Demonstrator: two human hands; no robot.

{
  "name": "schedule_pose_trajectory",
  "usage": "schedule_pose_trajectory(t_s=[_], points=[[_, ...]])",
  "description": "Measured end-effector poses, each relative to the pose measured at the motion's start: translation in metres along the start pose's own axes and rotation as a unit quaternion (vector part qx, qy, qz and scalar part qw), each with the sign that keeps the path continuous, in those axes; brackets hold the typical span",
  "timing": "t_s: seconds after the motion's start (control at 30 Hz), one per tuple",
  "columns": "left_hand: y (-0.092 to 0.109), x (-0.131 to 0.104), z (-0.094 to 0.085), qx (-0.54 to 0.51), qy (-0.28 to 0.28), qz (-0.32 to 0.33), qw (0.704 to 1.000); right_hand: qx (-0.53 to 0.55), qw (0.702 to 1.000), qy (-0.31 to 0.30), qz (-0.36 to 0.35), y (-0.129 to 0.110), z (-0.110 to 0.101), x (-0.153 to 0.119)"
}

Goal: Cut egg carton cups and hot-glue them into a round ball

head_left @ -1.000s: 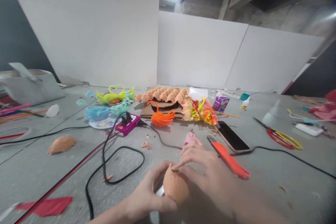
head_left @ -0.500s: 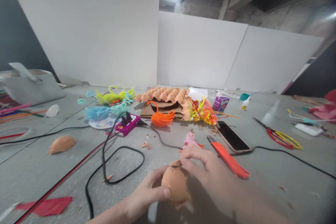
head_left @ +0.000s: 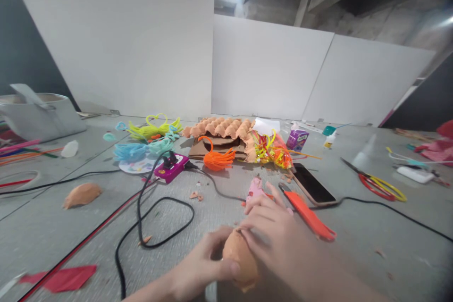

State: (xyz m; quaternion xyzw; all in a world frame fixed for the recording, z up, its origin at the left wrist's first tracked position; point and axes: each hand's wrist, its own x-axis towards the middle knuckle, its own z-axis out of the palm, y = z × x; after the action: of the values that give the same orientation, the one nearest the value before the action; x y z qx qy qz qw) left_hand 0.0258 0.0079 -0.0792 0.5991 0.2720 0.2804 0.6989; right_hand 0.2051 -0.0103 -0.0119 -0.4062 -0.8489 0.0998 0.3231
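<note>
Low in the middle, an orange-brown egg-carton cup (head_left: 241, 259) with ragged edges is held between both hands. My left hand (head_left: 203, 262) grips its left side, thumb across the front and fingers behind. Against the upper right edge, my right hand (head_left: 271, 226) presses with bent fingers; its grip is partly hidden. Beyond the right knuckles a pink object (head_left: 255, 188) lies half covered, its kind unclear. An orange utility knife (head_left: 309, 216) is just right of that hand. Another cut egg-carton piece (head_left: 82, 195) rests on the left.
A purple power strip (head_left: 172, 168) trails black cords (head_left: 139, 217) at the left. Behind stand an orange pipe-cleaner bundle (head_left: 218, 159) and an egg tray (head_left: 222, 127). A phone (head_left: 313, 184) and scissors (head_left: 378, 186) lie right; red cloth-like material (head_left: 72, 278) lies front left.
The egg-carton cup has been turned and tilted, and has shifted slightly right and down. My right fingers have moved over its upper edge, covering the slit seen before.
</note>
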Motion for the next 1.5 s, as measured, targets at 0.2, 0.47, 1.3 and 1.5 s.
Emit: schedule_pose_trajectory(t_s=[0.2,0.47,1.3,1.5], points=[[-0.004,-0.002,-0.001,0.007,-0.006,0.011,1.000,-0.015,0.995,0.045,-0.085,0.002,0.003,-0.004],[0.002,-0.001,0.004,0.069,0.041,0.009,0.997,-0.239,0.956,0.065,-0.156,0.003,0.005,-0.008],[0.021,-0.006,0.029,0.438,0.282,0.123,0.845,-0.339,0.899,0.130,-0.245,0.006,0.015,-0.016],[0.028,-0.008,0.031,0.450,0.262,0.119,0.845,-0.333,0.900,0.127,-0.249,-0.006,0.001,-0.018]])
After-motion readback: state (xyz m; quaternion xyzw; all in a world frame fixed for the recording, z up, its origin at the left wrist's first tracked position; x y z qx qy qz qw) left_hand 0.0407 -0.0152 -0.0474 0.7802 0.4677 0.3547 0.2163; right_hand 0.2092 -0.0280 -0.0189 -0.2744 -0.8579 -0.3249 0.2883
